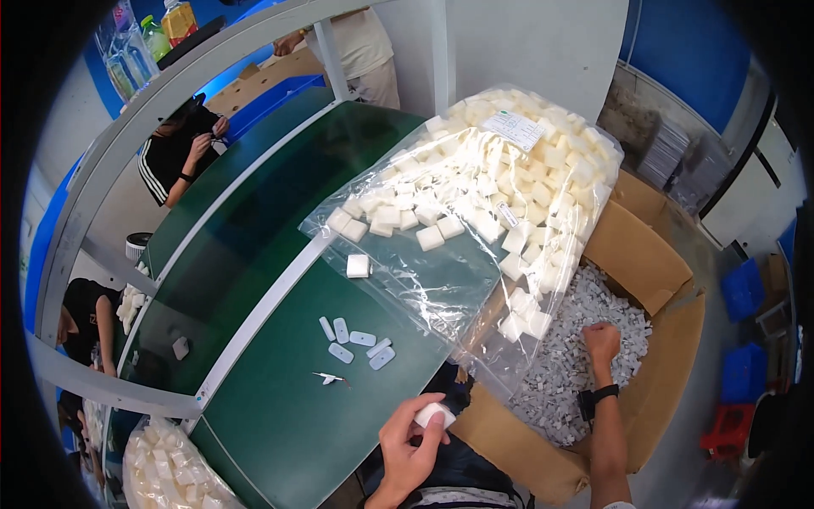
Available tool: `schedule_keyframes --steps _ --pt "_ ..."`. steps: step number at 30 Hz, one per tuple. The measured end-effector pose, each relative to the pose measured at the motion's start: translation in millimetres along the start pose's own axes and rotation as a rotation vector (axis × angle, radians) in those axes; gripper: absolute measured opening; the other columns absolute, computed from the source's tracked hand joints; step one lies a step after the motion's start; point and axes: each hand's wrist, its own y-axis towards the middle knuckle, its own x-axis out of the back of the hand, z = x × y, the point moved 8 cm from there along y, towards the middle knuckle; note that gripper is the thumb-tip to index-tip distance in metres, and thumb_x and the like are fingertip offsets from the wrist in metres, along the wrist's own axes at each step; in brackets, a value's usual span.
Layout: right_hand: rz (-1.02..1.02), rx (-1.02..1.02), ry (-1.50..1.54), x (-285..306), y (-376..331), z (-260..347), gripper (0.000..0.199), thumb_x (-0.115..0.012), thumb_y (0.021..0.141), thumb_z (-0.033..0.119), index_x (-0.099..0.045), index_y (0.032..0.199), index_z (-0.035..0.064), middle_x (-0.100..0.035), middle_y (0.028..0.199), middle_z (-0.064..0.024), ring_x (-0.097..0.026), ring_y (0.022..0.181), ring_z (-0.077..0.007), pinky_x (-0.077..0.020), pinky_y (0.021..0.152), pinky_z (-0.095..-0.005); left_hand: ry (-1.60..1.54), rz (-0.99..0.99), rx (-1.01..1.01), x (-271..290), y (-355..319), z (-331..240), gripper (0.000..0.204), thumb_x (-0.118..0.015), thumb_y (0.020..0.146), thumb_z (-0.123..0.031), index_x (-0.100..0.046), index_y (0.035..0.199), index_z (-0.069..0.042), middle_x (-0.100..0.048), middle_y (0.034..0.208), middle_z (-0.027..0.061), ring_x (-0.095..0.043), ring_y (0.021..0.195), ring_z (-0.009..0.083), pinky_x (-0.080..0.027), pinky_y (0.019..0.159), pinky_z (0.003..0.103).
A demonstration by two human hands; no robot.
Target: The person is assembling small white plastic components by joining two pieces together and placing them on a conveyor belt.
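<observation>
My left hand is at the near edge of the green table, its fingers closed around a small white foam block. My right hand, with a black watch on the wrist, reaches down into an open cardboard box and rests fisted in a heap of small white plastic parts. A large clear plastic bag full of white foam blocks lies across the table and over the box rim. One loose foam block sits by the bag's mouth.
Several small pale flat pieces and a tiny white part lie on the table. Another bag of foam blocks is at lower left. Other people sit at the left and stand at the far end. A red stool stands at right.
</observation>
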Motion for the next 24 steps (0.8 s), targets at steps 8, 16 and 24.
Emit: schedule_keyframes --steps 8,16,24 --pt "0.107 0.172 0.884 163.4 -23.4 132.2 0.014 -0.073 0.080 0.000 -0.063 0.090 -0.0015 -0.059 0.081 0.0004 -0.052 0.069 -0.0064 -0.0444 0.061 -0.0224 -0.761 0.283 0.606 -22.4 2.0 23.2 0.010 -0.046 0.094 -0.008 -0.052 0.096 0.000 -0.058 0.081 0.0157 -0.042 0.047 0.0113 -0.034 0.039 0.022" --pt "0.511 0.788 0.899 214.6 -167.7 262.7 0.021 -0.080 0.074 -0.001 -0.065 0.088 0.0025 -0.072 0.110 -0.0159 -0.068 0.071 -0.0135 -0.0541 0.064 -0.0263 -0.006 0.137 -0.178 -3.5 6.9 -47.2 0.024 -0.071 0.091 -0.008 -0.066 0.112 0.004 -0.064 0.087 0.0093 -0.059 0.063 0.0115 -0.043 0.053 0.019" --pt "0.535 0.863 1.088 204.4 -194.4 276.8 0.021 -0.079 0.079 -0.001 -0.067 0.096 0.0001 -0.074 0.105 -0.0146 -0.068 0.059 -0.0138 -0.0521 0.051 -0.0238 0.339 0.074 -0.424 -6.8 -2.8 -83.0 0.037 -0.087 0.072 -0.009 -0.075 0.104 0.003 -0.072 0.097 0.0153 -0.066 0.080 0.0213 -0.051 0.069 0.030"
